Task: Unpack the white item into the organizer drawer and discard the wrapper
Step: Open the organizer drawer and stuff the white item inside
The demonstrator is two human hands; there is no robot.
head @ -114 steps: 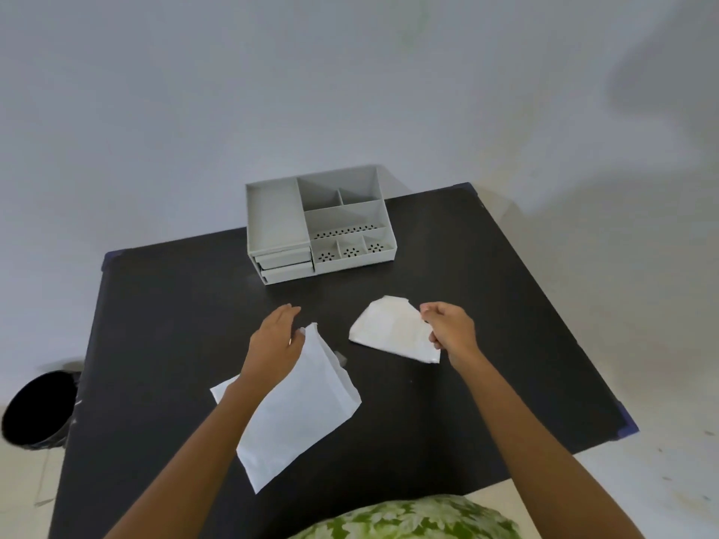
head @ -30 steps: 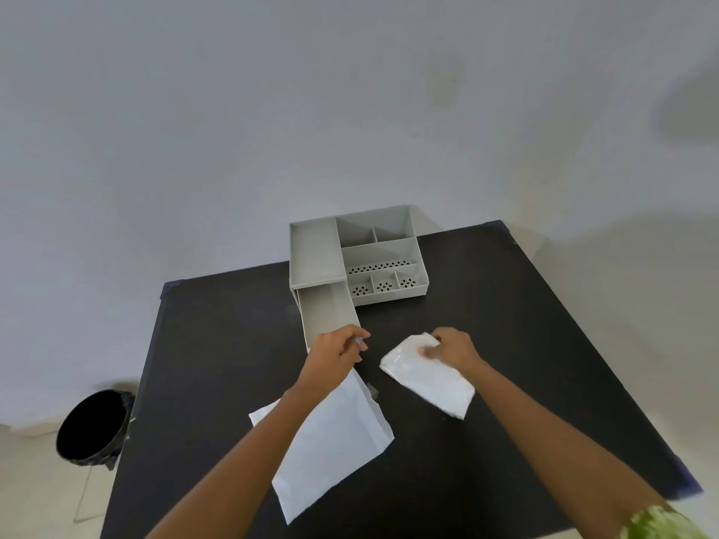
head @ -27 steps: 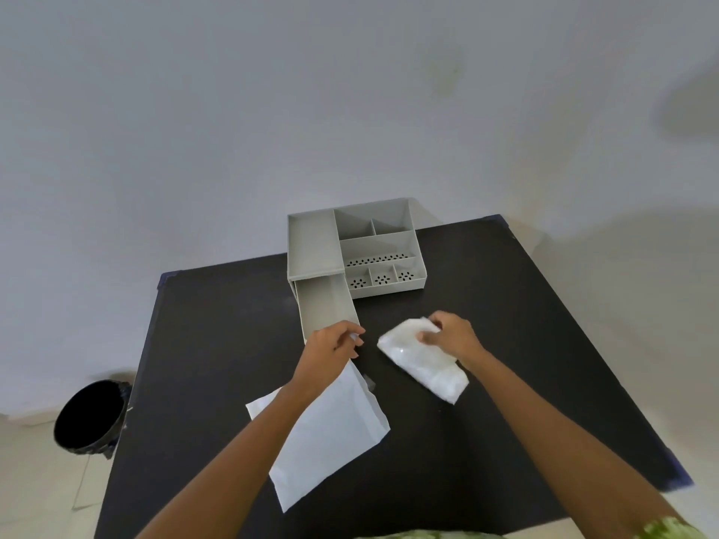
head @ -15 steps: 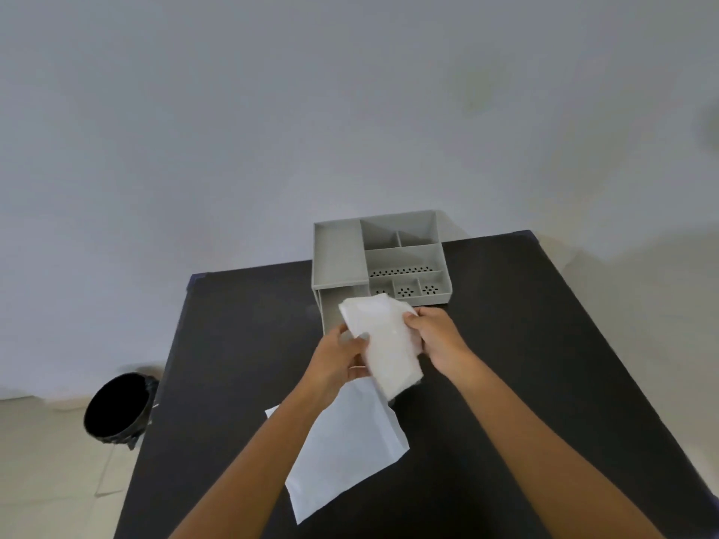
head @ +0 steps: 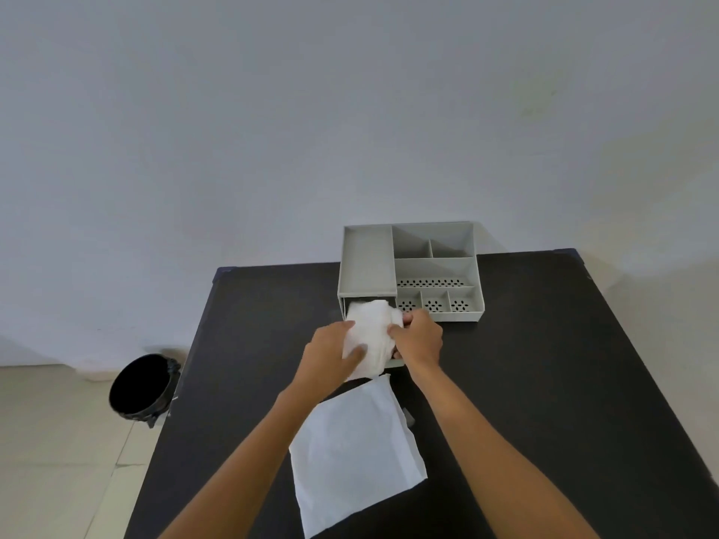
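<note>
The white item [head: 370, 336] is held in the grip of both the left hand [head: 328, 359] and the right hand [head: 418, 338] over the open drawer [head: 393, 364]. If it is pushed in bunched, it may be caught on the drawer's rim and keep it from closing.

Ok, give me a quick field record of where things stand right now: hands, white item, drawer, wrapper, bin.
left hand: gripping the white item from the left
right hand: gripping it from the right
white item: bunched, over the open drawer, not yet released
drawer: pulled out of the organizer, mostly hidden by the hands
wrapper: flat on the black table, near the person, untouched
bin: on the floor left of the table
</note>
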